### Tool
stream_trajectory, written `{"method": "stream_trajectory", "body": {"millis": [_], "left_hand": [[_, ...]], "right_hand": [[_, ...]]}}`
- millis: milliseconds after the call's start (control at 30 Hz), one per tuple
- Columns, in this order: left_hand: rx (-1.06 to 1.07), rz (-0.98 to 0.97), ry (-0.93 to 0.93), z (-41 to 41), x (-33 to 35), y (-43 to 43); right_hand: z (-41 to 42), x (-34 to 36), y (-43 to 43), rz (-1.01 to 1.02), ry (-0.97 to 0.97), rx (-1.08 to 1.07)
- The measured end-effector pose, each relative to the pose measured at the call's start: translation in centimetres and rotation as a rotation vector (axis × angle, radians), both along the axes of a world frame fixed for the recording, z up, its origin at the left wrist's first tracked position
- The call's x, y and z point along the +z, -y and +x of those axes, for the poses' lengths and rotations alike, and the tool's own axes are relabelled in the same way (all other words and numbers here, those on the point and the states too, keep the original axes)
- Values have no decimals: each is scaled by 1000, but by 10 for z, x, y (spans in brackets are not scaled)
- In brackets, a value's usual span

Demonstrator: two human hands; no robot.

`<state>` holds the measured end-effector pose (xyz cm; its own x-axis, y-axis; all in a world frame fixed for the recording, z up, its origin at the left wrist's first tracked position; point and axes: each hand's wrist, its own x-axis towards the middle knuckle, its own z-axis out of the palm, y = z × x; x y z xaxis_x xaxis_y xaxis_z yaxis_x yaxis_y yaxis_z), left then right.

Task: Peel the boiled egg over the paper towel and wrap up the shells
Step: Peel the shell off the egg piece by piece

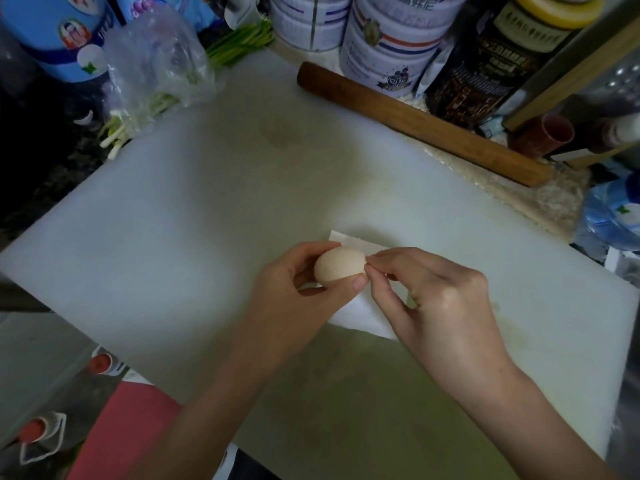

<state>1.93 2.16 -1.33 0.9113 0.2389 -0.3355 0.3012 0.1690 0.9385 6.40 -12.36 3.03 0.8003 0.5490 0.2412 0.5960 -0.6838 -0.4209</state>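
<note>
Head view, egg: boiled egg point(340, 265), shell apparently whole and pale tan, held just above the paper towel point(360, 318), probably so that loosened bits would drop onto the sheet.
Head view, left hand: left hand point(294, 289) cupped under and around the egg, fingers point(358, 283) closed on it, thumb pressed along the near side, seemingly to steady it for picking.
Head view, right hand: right hand point(440, 299) brought to the egg's right end, thumb and forefinger narrowed to a pinch touching the shell; whether a flake sat between them could not be told.
Head view, paper towel: white, folded flat on the white cutting board point(207, 220), mostly hidden beneath both hands; no shell fragments visible on the exposed parts.
Head view, cutting board: spread across the desk, bare apart from the towel.
Head view, surroundings: wooden rolling pin point(422, 124) lying diagonally along the board's far edge, well apart from the hands; green onions point(239, 43) in a clear plastic bag point(156, 60) at far left; tall tins point(391, 39) behind.
Judged stage: peeling barely begun, first chip being worked at; wrapping not yet possible.
Judged risk: shell flakes scattering past the towel's edge if the egg drifted sideways.
</note>
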Motion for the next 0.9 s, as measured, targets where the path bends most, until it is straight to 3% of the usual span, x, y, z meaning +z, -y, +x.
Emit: {"method": "stream_trajectory", "body": {"millis": [333,567,767,900], "left_hand": [[-127,70,74,2,-1,-1],[-87,40,68,4,-7,2],[-127,152,77,5,-5,1],[-196,282,121,5,-6,3]], "right_hand": [[4,-7,-1,31,-3,-9],[6,-16,-6,382,-393,-265],[3,-24,-5,371,-262,-175],[2,-28,-4,524,-463,-256]]}}
